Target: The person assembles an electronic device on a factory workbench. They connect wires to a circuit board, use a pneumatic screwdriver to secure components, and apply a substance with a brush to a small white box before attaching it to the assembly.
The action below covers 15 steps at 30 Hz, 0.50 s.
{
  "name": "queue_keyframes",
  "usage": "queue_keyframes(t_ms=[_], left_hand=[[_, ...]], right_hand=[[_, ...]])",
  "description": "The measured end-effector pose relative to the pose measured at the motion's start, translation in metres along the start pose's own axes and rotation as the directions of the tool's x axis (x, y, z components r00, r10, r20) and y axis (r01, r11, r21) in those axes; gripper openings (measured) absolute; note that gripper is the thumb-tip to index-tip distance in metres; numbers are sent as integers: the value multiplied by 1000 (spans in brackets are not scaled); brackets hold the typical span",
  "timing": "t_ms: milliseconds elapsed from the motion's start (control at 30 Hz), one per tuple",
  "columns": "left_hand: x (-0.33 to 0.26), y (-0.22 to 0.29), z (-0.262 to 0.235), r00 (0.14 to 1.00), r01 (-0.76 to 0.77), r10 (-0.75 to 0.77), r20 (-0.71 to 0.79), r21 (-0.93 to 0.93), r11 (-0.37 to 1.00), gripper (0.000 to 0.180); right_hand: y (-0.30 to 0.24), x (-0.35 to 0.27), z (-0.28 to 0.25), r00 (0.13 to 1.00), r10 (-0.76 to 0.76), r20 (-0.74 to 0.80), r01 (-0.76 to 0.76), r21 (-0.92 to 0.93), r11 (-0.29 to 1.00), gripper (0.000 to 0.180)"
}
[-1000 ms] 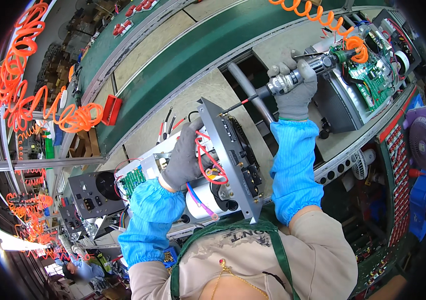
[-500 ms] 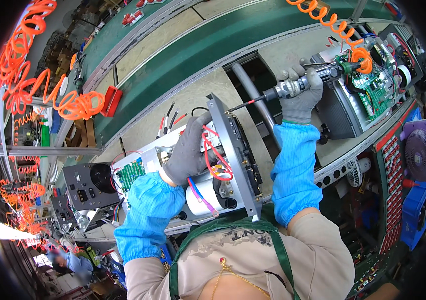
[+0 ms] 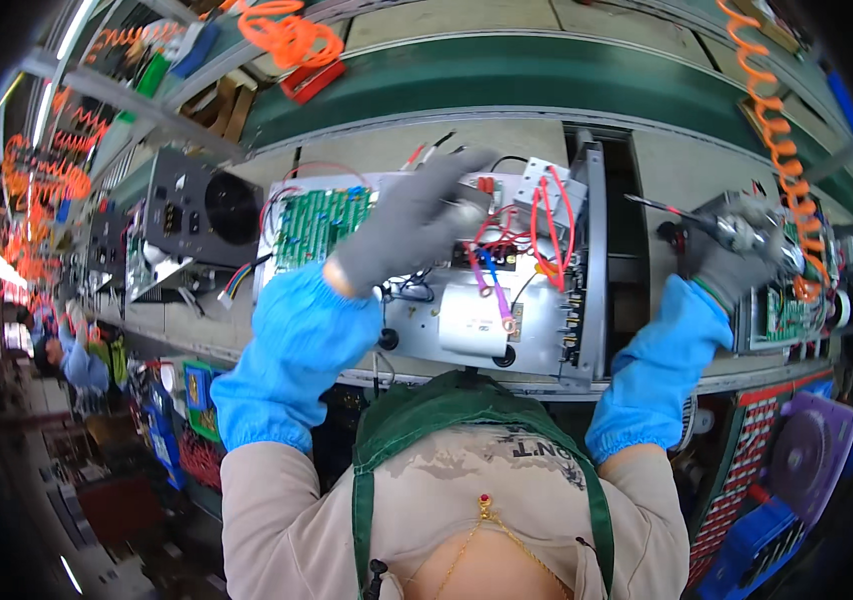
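Observation:
An open electrical unit (image 3: 487, 320) lies on the bench in front of me, showing a green circuit board (image 3: 315, 222), a silver box and red, blue and pink wires (image 3: 537, 230). My left hand (image 3: 409, 222), in a grey glove with a blue sleeve cover, rests on the middle of the unit with fingers spread over the wiring. My right hand (image 3: 737, 255), gloved the same way, grips a powered screwdriver (image 3: 707, 222) to the right of the unit. Its bit points left, clear of the upright dark end panel (image 3: 587, 260).
A green conveyor belt (image 3: 567, 75) runs behind the bench. Another grey unit with a fan opening (image 3: 197, 205) stands at the left. An orange coiled hose (image 3: 777, 130) hangs at the right over a further circuit board (image 3: 782, 310). A person in blue (image 3: 72, 350) works far left.
The view has swung so the unit now lies level. My left hand has moved onto the wiring in the middle. My right hand has drawn the screwdriver away to the right.

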<state>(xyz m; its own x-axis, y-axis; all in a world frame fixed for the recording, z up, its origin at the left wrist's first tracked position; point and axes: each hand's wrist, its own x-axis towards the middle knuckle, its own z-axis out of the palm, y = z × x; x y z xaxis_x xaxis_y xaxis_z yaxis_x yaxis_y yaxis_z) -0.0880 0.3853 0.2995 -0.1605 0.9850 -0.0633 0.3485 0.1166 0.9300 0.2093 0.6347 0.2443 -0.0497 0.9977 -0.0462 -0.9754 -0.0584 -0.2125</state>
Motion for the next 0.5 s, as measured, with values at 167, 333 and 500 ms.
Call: queue_keyframes(t_ms=[167, 333, 500], left_hand=[[-107, -16, 6, 988, 130, -73, -134, 498, 857, 17], [-124, -56, 57, 942, 298, -77, -325, 714, 633, 19], [-130, -82, 61, 875, 306, -38, -482, 491, 816, 9]], right_hand=[[-42, -8, -6, 982, -62, 178, 72, -46, 996, 21], [-36, -42, 20, 960, -58, 275, 75, -53, 996, 27], [-32, -67, 42, 932, -74, 354, 113, -91, 989, 30]])
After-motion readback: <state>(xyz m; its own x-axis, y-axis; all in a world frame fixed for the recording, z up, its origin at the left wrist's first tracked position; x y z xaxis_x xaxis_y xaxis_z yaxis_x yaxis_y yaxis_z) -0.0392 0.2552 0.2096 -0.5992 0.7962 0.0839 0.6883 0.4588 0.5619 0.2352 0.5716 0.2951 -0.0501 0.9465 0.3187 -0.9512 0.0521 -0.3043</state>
